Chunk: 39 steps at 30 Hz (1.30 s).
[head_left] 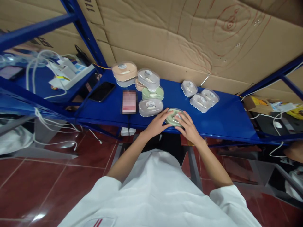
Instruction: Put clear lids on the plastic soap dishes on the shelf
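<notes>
Lying near the left end of the blue shelf [233, 121], a dark phone [102, 91] is followed by a peach container [124, 71] set on a grey one [125, 82], with a blurred-out pinkish panel [129, 101] nearer the person. Next come a grey clear-lidded container [148, 78], a pale green container [155, 93] and a second grey clear-lidded container [151, 107], running toward the front edge. Just right of these, at the shelf's front edge, the left hand [157, 123] has its thumb and fingers closed on the left side of a green case [170, 118]. The right hand [190, 128] grips the case's right side, fingers laid over the lid; whether it is lifted slightly is hard to tell. Farther right, three small grey cases [201, 103] sit grouped toward the back.
</notes>
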Each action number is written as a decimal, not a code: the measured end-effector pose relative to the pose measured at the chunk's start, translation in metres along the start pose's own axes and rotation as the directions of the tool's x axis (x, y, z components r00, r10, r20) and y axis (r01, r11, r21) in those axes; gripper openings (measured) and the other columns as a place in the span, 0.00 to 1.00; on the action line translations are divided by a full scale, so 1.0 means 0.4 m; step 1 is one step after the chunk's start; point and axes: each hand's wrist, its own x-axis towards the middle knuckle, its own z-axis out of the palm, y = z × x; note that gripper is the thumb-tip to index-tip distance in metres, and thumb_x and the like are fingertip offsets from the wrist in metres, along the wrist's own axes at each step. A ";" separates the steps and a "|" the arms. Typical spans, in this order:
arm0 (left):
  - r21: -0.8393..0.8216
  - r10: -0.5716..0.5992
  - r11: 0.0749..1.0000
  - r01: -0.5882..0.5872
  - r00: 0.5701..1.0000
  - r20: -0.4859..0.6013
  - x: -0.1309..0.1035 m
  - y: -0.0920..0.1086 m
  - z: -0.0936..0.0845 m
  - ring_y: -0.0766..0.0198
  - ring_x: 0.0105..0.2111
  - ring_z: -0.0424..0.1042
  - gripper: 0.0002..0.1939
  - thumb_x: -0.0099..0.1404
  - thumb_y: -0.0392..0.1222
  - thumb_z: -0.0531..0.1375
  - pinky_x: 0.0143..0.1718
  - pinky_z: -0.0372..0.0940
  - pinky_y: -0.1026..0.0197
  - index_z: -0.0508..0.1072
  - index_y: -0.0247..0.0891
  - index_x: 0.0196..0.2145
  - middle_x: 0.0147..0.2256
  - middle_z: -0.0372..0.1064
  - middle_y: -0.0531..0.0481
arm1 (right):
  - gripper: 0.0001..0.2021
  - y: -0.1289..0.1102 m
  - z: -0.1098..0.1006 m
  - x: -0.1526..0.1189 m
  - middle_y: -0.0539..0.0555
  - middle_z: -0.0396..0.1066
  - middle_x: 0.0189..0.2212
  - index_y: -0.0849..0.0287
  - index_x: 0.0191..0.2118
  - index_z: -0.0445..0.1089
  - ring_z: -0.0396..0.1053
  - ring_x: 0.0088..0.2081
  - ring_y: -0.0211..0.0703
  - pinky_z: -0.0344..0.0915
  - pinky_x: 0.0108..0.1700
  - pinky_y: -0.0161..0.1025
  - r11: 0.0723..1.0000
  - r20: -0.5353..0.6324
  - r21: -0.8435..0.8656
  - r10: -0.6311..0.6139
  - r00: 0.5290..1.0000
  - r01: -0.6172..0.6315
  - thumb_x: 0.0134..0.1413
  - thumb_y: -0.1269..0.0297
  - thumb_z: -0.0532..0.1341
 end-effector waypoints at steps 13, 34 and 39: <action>0.496 -0.160 0.786 0.369 0.896 -0.413 -0.093 -0.267 -0.429 0.37 0.68 0.61 0.31 0.74 0.59 0.57 0.67 0.58 0.33 0.73 0.37 0.65 0.67 0.60 0.30 | 0.26 0.021 0.028 0.057 0.59 0.63 0.71 0.48 0.73 0.60 0.53 0.76 0.61 0.60 0.72 0.63 0.998 -0.060 -0.062 -0.015 0.998 0.011 0.74 0.59 0.58; 0.427 0.279 0.852 -0.302 0.953 0.118 0.275 -0.140 -0.437 0.57 0.48 0.80 0.17 0.79 0.53 0.56 0.52 0.75 0.54 0.79 0.41 0.50 0.48 0.80 0.46 | 0.26 0.205 0.054 0.328 0.60 0.63 0.70 0.45 0.74 0.60 0.51 0.76 0.66 0.56 0.72 0.70 0.995 0.038 -0.074 -0.062 0.997 0.065 0.74 0.57 0.58; 0.338 0.345 0.854 -0.396 0.916 0.204 0.249 -0.157 -0.392 0.58 0.44 0.82 0.12 0.77 0.48 0.59 0.49 0.78 0.55 0.80 0.41 0.49 0.47 0.81 0.45 | 0.31 0.226 0.051 0.304 0.57 0.61 0.72 0.42 0.77 0.54 0.56 0.75 0.61 0.58 0.73 0.66 0.999 -0.006 0.049 -0.016 1.000 0.016 0.73 0.58 0.60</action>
